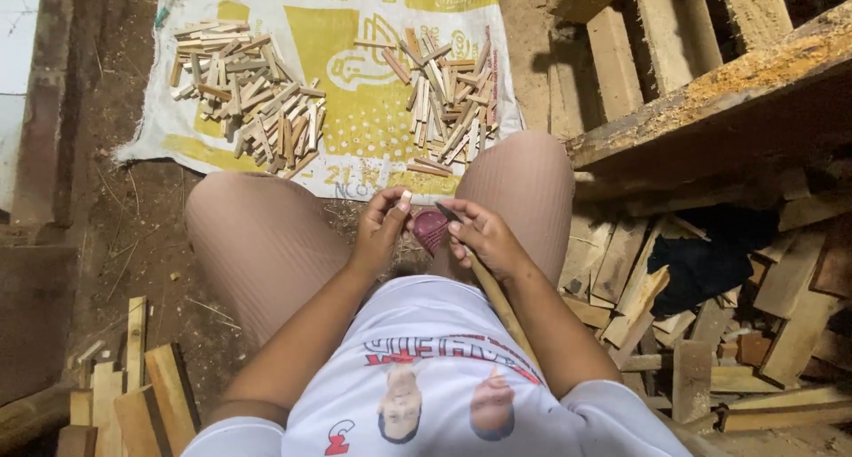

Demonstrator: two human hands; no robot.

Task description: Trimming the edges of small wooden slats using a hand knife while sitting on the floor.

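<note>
While the person sits low with knees apart, both hands meet just in front of the lap. The left hand [380, 231] is closed around a small reddish wood piece [429, 229], fingers curled over its left edge and the thumb raised. The right hand [484, 240] grips a blade with a long wooden handle [497, 299]; the handle runs back along the forearm toward the white shirt, and the dark tip of the blade rests against the top of the reddish piece (whether it bites into the wood cannot be told). Beyond the knees a white and yellow sack [355, 93] lies flat on the dirt floor, carrying two heaps of short cut sticks: a left heap [244, 93] and a right heap [448, 98], well apart from each other. To the right stands a rough wooden pallet [674, 66], with a jumble of scrap boards [754, 333] below it and a dark cloth [701, 257] lying among them. More offcuts [124, 395] sit at lower left.
</note>
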